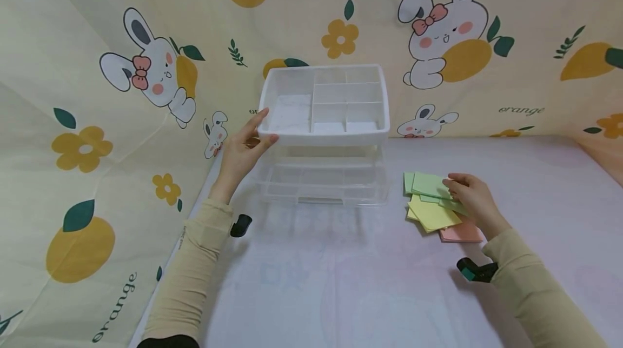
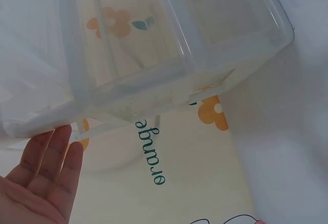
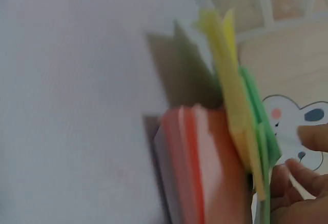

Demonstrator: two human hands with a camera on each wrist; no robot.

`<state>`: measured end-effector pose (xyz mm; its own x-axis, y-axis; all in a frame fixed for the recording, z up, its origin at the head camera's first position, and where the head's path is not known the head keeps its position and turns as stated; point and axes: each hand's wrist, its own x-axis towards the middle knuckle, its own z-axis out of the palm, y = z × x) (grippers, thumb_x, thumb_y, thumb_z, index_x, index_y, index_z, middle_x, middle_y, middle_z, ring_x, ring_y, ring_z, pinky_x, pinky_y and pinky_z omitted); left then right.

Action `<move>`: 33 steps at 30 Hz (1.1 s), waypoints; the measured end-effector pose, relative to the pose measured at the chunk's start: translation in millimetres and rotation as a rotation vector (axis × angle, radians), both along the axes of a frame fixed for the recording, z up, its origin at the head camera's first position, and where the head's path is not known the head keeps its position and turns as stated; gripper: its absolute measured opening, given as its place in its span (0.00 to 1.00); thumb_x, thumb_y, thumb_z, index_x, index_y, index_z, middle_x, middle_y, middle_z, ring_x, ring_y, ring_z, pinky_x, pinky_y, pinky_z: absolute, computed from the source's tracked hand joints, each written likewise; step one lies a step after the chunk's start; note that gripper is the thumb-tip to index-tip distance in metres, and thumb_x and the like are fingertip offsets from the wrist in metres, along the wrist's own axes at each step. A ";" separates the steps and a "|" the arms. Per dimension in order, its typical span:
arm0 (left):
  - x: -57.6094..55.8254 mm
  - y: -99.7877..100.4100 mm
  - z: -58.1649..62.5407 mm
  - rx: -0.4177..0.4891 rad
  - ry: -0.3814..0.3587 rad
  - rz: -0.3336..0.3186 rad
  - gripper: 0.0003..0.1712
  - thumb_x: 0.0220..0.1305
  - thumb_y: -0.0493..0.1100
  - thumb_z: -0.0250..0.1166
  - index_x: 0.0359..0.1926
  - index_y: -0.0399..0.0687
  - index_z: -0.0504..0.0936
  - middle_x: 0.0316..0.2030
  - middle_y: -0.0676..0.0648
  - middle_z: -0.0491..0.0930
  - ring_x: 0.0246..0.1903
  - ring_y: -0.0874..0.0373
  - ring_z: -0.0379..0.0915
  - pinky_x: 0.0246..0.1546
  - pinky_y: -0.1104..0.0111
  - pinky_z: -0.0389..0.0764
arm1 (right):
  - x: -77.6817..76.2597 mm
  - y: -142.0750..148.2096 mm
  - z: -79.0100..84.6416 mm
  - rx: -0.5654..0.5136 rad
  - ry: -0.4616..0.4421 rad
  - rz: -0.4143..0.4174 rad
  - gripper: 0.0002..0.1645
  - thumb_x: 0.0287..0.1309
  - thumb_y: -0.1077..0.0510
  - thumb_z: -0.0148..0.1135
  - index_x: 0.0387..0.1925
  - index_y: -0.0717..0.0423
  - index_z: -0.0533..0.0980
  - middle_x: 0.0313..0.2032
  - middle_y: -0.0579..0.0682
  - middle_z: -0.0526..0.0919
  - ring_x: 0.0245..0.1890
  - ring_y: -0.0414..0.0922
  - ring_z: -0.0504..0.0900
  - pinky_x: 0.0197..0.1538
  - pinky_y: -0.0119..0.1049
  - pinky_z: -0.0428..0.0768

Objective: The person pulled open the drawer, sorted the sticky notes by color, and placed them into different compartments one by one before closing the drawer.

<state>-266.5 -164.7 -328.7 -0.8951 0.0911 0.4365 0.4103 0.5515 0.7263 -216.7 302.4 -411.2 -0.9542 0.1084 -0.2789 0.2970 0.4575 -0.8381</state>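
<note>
My left hand (image 1: 239, 158) touches the front left corner of a white compartment tray (image 1: 323, 138), which is the top of a plastic drawer organizer. Clear drawers (image 1: 323, 188) sit below it. In the left wrist view, the fingers (image 2: 57, 167) are nearly straight, tips against the organizer's lower edge. To the right, my right hand (image 1: 474, 200) is over the right edge of green paper pads (image 1: 428, 184), fingers loosely bent. Yellow pads (image 1: 433, 214) and a pink pad (image 1: 459, 232) overlap beside them. In the right wrist view, the thumb and fingers stand apart near the green sheets.
The organizer stands near the back of a white-covered table (image 1: 340, 283). Behind and to the left hangs a cloth backdrop (image 1: 302, 24) printed with rabbits, oranges and flowers. Black wrist devices (image 1: 477, 270) show beside both sleeves.
</note>
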 end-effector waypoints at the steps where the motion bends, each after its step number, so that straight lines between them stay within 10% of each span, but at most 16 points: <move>1: -0.1 0.0 -0.1 0.002 -0.001 0.000 0.33 0.56 0.58 0.65 0.62 0.81 0.64 0.38 0.39 0.82 0.35 0.52 0.81 0.35 0.66 0.77 | 0.1 0.5 -1.7 0.051 -0.009 0.008 0.44 0.65 0.39 0.45 0.69 0.67 0.51 0.61 0.65 0.62 0.52 0.50 0.67 0.44 0.32 0.73; 7: -0.3 0.5 -0.7 0.001 -0.013 -0.001 0.33 0.56 0.59 0.64 0.63 0.80 0.64 0.38 0.39 0.82 0.35 0.51 0.81 0.36 0.65 0.78 | 1.6 2.7 -5.8 0.273 -0.046 0.111 0.48 0.64 0.37 0.45 0.67 0.73 0.50 0.63 0.75 0.56 0.61 0.67 0.59 0.56 0.55 0.67; 14: -1.4 0.4 -2.3 0.004 -0.006 0.002 0.33 0.56 0.58 0.64 0.63 0.81 0.64 0.37 0.40 0.82 0.35 0.52 0.81 0.35 0.66 0.77 | -2.2 -0.7 -5.0 0.371 -0.052 0.137 0.49 0.64 0.35 0.44 0.66 0.74 0.51 0.62 0.76 0.59 0.61 0.69 0.60 0.59 0.59 0.64; 33: 5.4 2.8 1.4 0.022 0.036 -0.023 0.34 0.58 0.48 0.65 0.65 0.68 0.66 0.28 0.38 0.78 0.32 0.49 0.80 0.31 0.76 0.73 | 2.2 -4.1 -7.0 0.339 0.194 0.006 0.35 0.66 0.45 0.48 0.63 0.66 0.58 0.42 0.65 0.76 0.29 0.45 0.78 0.29 0.32 0.73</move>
<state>-261.1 -161.9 -327.3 -0.8763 0.1018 0.4710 0.4493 0.5257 0.7223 -214.5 298.3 -418.2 -0.9865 0.1580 -0.0429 0.1447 0.7192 -0.6796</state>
